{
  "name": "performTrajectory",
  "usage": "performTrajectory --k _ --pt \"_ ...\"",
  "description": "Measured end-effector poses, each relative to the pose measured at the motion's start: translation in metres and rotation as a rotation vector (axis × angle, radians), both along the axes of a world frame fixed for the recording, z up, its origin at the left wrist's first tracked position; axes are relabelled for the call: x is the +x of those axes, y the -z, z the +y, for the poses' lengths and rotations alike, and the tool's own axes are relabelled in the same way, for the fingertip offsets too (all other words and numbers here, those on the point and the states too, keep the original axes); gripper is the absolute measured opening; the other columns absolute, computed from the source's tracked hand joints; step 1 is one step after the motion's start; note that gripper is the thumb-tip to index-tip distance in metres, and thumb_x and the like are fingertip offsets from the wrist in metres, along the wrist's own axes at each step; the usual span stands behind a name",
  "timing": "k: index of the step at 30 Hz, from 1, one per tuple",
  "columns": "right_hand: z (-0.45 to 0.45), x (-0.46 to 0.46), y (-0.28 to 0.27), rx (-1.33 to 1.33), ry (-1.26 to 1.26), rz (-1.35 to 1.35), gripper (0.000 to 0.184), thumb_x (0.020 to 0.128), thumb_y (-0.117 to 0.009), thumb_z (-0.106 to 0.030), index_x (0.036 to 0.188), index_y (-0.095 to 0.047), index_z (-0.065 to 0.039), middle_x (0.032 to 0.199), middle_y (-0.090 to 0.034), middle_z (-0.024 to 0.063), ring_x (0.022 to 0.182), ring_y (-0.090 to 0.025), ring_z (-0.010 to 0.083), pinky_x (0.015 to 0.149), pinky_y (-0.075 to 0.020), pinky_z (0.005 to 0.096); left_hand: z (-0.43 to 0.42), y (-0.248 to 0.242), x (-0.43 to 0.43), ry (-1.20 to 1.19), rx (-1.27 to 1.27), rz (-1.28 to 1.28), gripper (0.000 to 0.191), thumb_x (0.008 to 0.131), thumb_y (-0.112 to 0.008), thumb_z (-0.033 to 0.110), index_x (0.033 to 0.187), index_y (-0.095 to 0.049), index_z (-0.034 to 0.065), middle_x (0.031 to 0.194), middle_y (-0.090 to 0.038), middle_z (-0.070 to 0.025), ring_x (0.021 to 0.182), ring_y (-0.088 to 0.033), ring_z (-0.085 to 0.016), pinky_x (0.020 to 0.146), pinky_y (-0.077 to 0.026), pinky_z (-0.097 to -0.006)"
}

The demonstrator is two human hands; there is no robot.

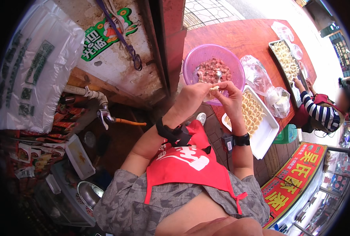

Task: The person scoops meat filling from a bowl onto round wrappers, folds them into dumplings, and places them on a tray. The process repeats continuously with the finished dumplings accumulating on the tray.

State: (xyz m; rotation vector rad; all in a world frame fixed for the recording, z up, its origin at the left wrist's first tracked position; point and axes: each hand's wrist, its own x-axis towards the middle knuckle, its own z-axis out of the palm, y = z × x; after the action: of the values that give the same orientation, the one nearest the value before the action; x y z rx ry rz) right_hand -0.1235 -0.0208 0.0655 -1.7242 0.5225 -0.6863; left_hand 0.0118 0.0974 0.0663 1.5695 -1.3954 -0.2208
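Both of my hands pinch one small dumpling, its pale dough folded between the fingertips. My left hand grips its left side, and my right hand has the right side between thumb and fingers. Just beyond them is a purple plastic bowl of minced meat filling, with a metal spoon stuck in it. Below my right hand, a white tray carries rows of shaped dumplings, partly hidden by my forearm.
Clear plastic bags lie on the reddish wooden table; one bag has pale contents. Across it, a person reaches to a dark-rimmed tray of dumplings. A red post and a tap are on the left.
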Motion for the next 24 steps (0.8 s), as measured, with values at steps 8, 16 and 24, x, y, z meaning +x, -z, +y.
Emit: performTrajectory --k 8,16,24 --pt "0.003 0.001 0.014 0.093 0.05 -0.139 0.01 0.084 -0.074 -0.002 0.084 -0.064 -0.002 0.081 -0.06 -0.0015 0.079 -0.054 0.0066 0.071 -0.0427 0.0212 -0.007 0.011 -0.003 0.168 0.013 0.863 0.025 0.093 -0.06 0.003 0.118 -0.063 -0.0001 0.101 -0.07 -0.0115 0.089 -0.068 -0.016 0.076 -0.056 -0.0278" --pt "0.005 0.003 0.021 0.224 0.061 -0.154 0.007 0.092 -0.067 -0.009 0.093 -0.063 -0.003 0.09 -0.065 -0.001 0.082 -0.058 0.0048 0.073 -0.0454 0.0198 -0.009 0.016 -0.017 0.191 -0.033 1.216 0.027 0.095 -0.06 0.004 0.121 -0.06 -0.0042 0.111 -0.067 -0.009 0.1 -0.065 -0.015 0.086 -0.056 -0.028" --pt "0.003 0.004 -0.004 -0.222 0.1 -0.034 0.014 0.084 -0.072 -0.01 0.094 -0.066 -0.002 0.082 -0.063 0.005 0.077 -0.059 0.0142 0.07 -0.0463 0.0276 -0.008 0.019 -0.011 0.19 -0.035 1.147 0.026 0.095 -0.059 0.002 0.12 -0.061 -0.0041 0.112 -0.068 -0.01 0.102 -0.065 -0.015 0.09 -0.054 -0.0271"
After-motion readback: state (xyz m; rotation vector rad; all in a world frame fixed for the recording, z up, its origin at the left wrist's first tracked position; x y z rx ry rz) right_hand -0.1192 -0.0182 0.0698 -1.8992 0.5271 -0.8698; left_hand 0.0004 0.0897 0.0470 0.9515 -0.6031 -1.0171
